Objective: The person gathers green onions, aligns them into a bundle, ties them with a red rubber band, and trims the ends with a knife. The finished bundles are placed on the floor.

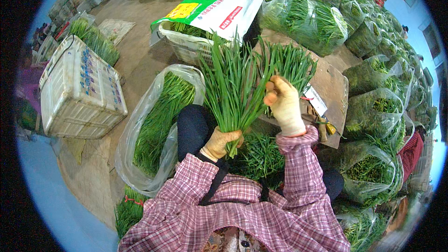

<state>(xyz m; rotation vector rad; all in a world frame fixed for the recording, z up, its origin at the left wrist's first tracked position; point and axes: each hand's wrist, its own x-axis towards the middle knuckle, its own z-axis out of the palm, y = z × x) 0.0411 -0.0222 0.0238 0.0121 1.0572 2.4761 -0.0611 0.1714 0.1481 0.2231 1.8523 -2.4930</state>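
Note:
My left hand [217,142], in a pale glove, grips the lower stems of a bunch of green chives [231,91]. The leaves fan upward and away from me. At the bunch's right side is my right hand [286,106], gloved with bare fingertips and the fingers curled in. Whether a leaf is pinched between them cannot be told. Just beyond that hand, more chives [294,61] lie on a brown board [334,84]. Loose green leaves [262,155] are heaped below, between my arms. Left of my knee stands a clear plastic bag [122,161] filled with chives [161,122].
A white plastic crate [84,91] sits at the left. Ahead, a printed sack [224,7] covers a crate of greens [189,47]. Several bagged bundles [371,105] line the right side. On the board are a white card-like object [316,99] and a yellow-and-black item [329,127].

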